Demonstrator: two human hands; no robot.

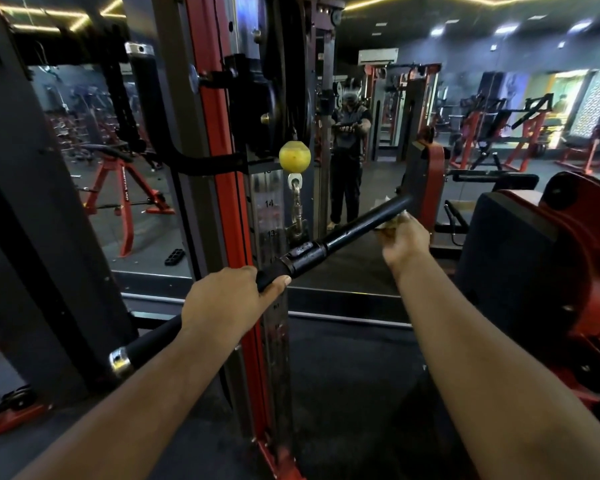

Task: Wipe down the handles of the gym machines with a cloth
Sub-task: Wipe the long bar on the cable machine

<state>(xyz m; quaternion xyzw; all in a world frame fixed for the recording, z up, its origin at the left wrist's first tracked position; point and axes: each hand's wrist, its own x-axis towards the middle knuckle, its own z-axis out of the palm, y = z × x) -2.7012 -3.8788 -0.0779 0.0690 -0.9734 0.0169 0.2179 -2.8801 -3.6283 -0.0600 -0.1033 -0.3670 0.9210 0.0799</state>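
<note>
A long black cable bar (343, 233) runs diagonally from a chrome end cap at lower left to upper right, hanging by a chain (296, 209) under a yellow stopper ball (294, 155). My left hand (227, 304) is wrapped around the bar's left grip. My right hand (404, 242) presses a pale cloth (392, 223) against the underside of the bar's right grip, near its far end. Most of the cloth is hidden by the hand and bar.
The red and black cable tower (222, 168) with its weight stack (269, 216) stands right behind the bar. A mirror (361, 133) behind it reflects me and the gym. A red padded machine (534, 271) is close on the right. Dark floor lies below.
</note>
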